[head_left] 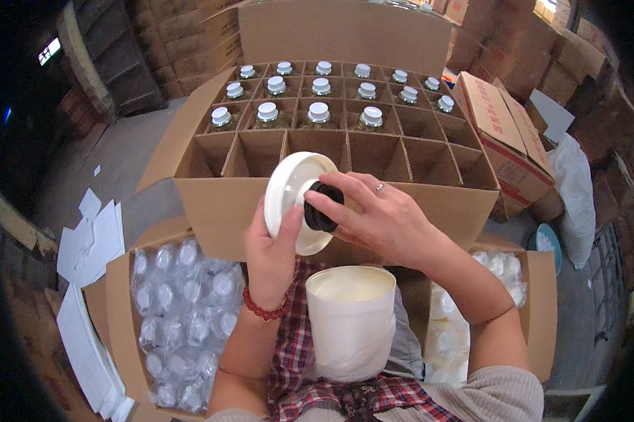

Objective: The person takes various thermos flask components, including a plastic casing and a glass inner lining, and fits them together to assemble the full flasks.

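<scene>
Stacked brown cartons wall in our workspace on a grey concrete floor (120, 158), and we take the big divided carton (211, 211) in front of us as our landmark. Nearest to us, below that carton and resting against our checked lap, stands a white open tub (351, 323) filled with something pale. Left of the tub, an open box (116, 309) holds clear jars bundled in plastic film (187, 316); right of it, another box (539, 309) holds more bagged white pieces.

Just above the tub, against the divided carton's front wall, our left hand (271, 257) grips a round white lid (292, 200) by its lower edge, thumb pressed on its inner face and the other fingers curled behind; a red bead bracelet (264, 309) circles that wrist. Our right hand (380, 218), a ring on one finger, pinches a small black round part (320, 207) between thumb and fingertips, holding it at the lid's centre, touching the lid.

Inside the divided carton, the two nearest rows of cells are bare, while the far rows hold glass jars with white caps (318, 111). Its rear flap (345, 32) stands upright behind them. Right of the carton sits a closed box with red print (503, 133), and left of it flat white sheets (92, 232) lie on the floor.
</scene>
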`<state>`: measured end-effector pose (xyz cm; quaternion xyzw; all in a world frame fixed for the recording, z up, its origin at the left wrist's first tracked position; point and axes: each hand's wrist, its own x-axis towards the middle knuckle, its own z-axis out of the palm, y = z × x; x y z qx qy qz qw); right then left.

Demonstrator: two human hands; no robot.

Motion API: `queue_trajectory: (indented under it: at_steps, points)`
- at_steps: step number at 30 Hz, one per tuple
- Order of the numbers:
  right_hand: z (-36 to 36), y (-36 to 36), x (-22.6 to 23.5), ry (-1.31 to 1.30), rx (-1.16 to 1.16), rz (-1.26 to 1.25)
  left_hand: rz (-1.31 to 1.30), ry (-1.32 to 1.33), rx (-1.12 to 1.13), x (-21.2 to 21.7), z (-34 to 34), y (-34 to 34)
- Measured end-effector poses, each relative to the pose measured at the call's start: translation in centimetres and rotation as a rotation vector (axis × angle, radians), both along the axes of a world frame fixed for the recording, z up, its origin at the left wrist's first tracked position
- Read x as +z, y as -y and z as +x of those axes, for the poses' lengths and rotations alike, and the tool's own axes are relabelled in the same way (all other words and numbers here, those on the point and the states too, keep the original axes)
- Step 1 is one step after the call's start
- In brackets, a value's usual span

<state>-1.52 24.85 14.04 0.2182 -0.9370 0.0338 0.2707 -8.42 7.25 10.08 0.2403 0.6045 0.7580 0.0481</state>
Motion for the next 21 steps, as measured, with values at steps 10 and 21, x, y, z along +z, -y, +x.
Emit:
queue_trajectory:
  at_steps: [10,21]
  points:
    - [-2.9,0.3,-0.6,0.604,-0.065,-1.474,-0.029,-0.231,0.180,0.7,0.4,-1.2]
    - [-3.7,2.3,-0.2,0.586,-0.041,-1.616,-0.093,-0.706,0.204,0.9,0.0,-1.5]
